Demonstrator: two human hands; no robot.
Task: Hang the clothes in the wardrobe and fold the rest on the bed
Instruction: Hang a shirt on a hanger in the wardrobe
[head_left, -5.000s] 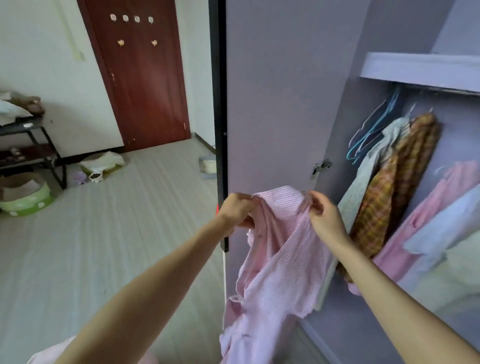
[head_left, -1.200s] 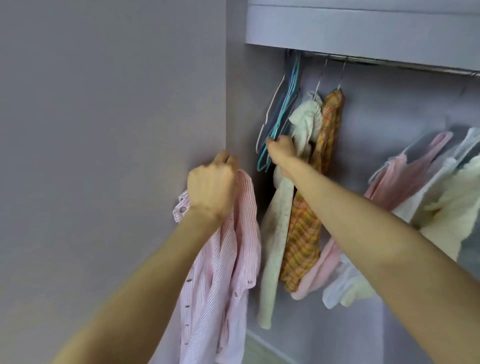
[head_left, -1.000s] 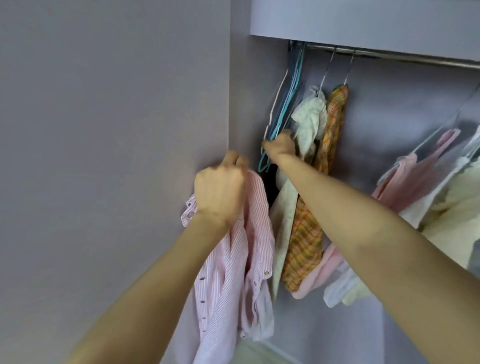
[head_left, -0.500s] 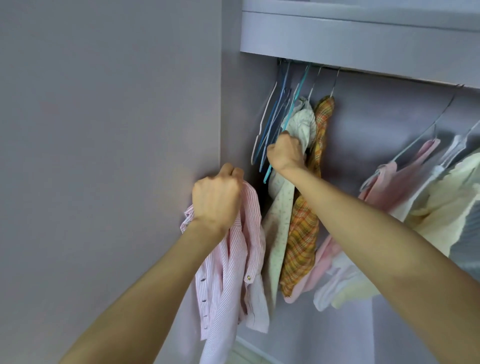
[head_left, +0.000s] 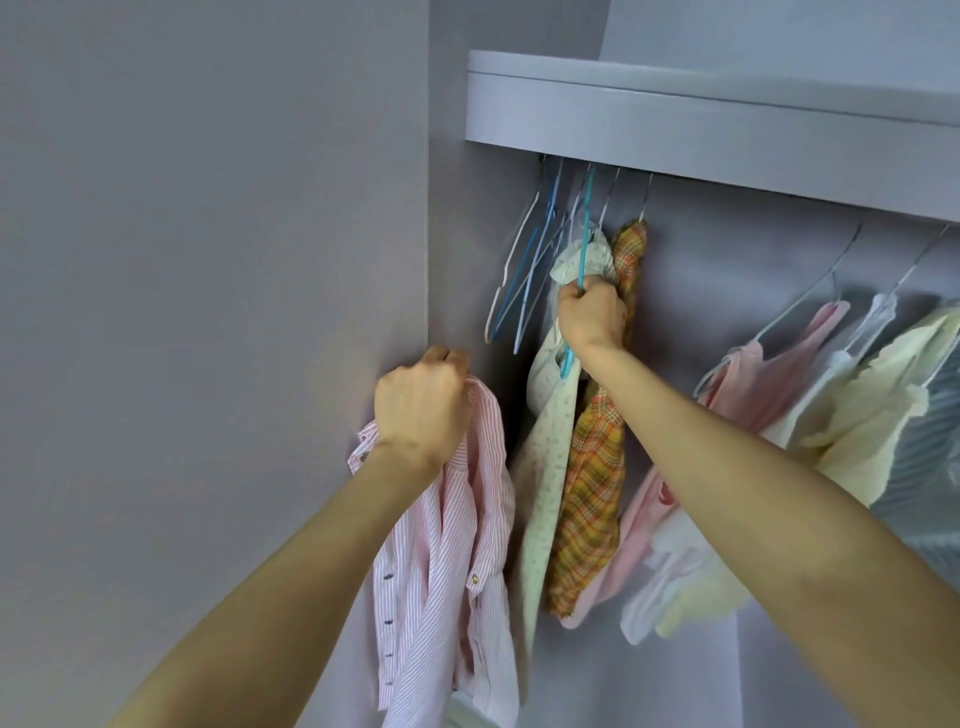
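Head view into an open grey wardrobe, below its grey shelf (head_left: 701, 114). The left hand (head_left: 422, 408) is closed in a fist around the bunched collar end of a pink-and-white striped button-up shirt (head_left: 447, 561), which hangs straight down from the grip, long axis vertical, in front of the wardrobe's grey side panel (head_left: 208, 260). The right hand (head_left: 592, 317) is raised higher and further right, its fingers curled round the lower bar of a thin turquoise wire hanger (head_left: 584, 249) whose hook reaches up toward the rail hidden under the shelf; whether the hook is seated on the rail cannot be told. To the left of this hanger hang several empty blue and white wire hangers (head_left: 519, 280); directly behind the right hand hang a cream floral garment (head_left: 545, 467) and an orange-yellow plaid shirt (head_left: 592, 483), with pink and cream garments (head_left: 831, 395) on more hangers further right. The step in hand is judged to be freeing a hanger for the shirt. The governing relation: the shirt's collar lies below and to the left of the gripped hanger, well apart from it, so the hanger must come down and leftward to the left hand, which is the nearer to the shirt.
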